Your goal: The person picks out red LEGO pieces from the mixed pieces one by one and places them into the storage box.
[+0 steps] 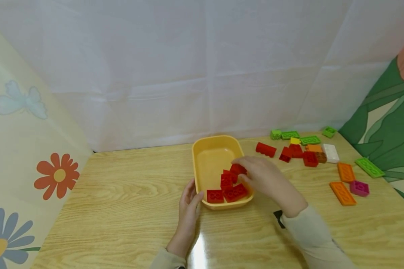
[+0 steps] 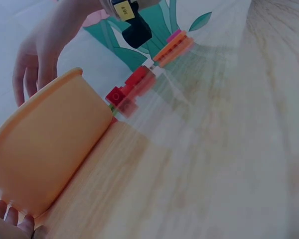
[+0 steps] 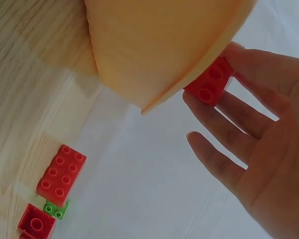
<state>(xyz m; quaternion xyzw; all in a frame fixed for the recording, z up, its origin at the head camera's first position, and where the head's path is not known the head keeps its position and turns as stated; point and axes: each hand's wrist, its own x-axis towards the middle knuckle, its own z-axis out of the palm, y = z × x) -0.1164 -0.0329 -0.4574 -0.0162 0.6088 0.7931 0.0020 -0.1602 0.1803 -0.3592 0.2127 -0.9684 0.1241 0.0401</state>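
Note:
A yellow plastic tub stands on the wooden table with several red toy bricks lying at its near end. My left hand grips the tub's near left side, thumb at the rim and fingers against the outer wall. Over the right rim, my right hand pinches a red brick between thumb and fingers. Studs on that brick show in the right wrist view, where the tub wall partly hides it. In the left wrist view the tub's outer wall blocks sight of its contents.
Right of the tub lie a long red brick, more red bricks, green plates, orange plates, a white piece and a magenta brick. A white cloth hangs behind the table.

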